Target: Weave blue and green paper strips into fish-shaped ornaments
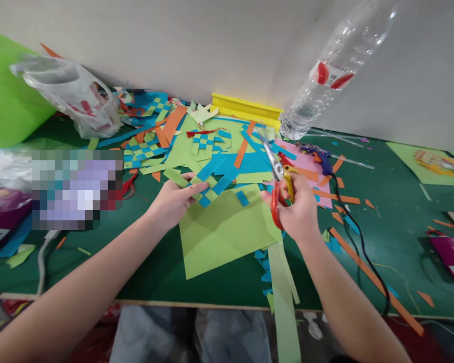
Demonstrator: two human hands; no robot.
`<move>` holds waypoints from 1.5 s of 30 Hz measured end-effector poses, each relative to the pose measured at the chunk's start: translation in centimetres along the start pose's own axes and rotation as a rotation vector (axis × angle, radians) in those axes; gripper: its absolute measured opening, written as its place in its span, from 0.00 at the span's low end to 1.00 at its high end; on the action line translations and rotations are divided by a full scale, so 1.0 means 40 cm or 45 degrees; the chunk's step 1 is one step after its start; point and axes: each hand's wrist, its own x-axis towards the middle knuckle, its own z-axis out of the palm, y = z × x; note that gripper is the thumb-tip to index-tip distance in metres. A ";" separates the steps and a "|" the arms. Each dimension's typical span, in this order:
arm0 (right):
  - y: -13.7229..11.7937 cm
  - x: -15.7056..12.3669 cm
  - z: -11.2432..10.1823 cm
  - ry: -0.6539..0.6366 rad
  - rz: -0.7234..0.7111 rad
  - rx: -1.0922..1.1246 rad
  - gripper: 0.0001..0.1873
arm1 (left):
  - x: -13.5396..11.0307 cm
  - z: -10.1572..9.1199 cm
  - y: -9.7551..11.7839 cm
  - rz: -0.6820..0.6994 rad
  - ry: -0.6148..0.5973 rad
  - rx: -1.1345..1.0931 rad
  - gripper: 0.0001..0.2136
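Observation:
My left hand (173,199) pinches a small woven piece of green and blue paper strips (208,185), held just above a light green paper sheet (223,229). My right hand (298,212) is closed round the handles of red and yellow scissors (278,184). Their metal blades point up and away, a little to the right of the woven piece and not touching it. More woven paper mats (144,151) lie behind my left hand among loose strips.
The green table (382,222) is littered with orange, blue and green strips. A clear plastic bottle (325,75) leans at the back right, a yellow bar (245,108) lies by the wall, a plastic bag (71,93) sits back left, and a glue gun (320,156) trails a black cord.

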 end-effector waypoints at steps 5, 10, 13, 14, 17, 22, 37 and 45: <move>0.060 0.026 -0.001 0.079 0.032 -0.052 0.26 | 0.002 -0.005 0.002 0.027 0.029 -0.067 0.15; 0.103 0.042 0.007 0.193 -0.051 -0.255 0.29 | 0.004 -0.008 0.007 0.104 0.125 0.009 0.16; 0.132 0.050 0.007 0.264 -0.065 -0.341 0.34 | 0.000 -0.005 0.009 0.245 0.126 0.167 0.12; 0.141 0.053 0.006 0.271 -0.046 -0.356 0.34 | -0.003 -0.004 0.010 0.313 0.100 0.201 0.11; 0.154 0.059 0.002 0.251 -0.042 -0.372 0.33 | -0.012 -0.004 0.017 0.503 -0.083 0.220 0.07; 0.128 0.062 -0.020 0.245 -0.272 -0.381 0.29 | -0.017 -0.018 0.044 0.613 -0.387 0.319 0.04; 0.129 0.061 -0.056 0.053 -0.614 -0.573 0.17 | -0.031 -0.019 0.065 0.670 -0.673 0.598 0.07; 0.100 0.048 -0.036 -0.054 -0.695 -0.444 0.16 | -0.040 -0.005 0.067 0.566 -0.676 0.522 0.09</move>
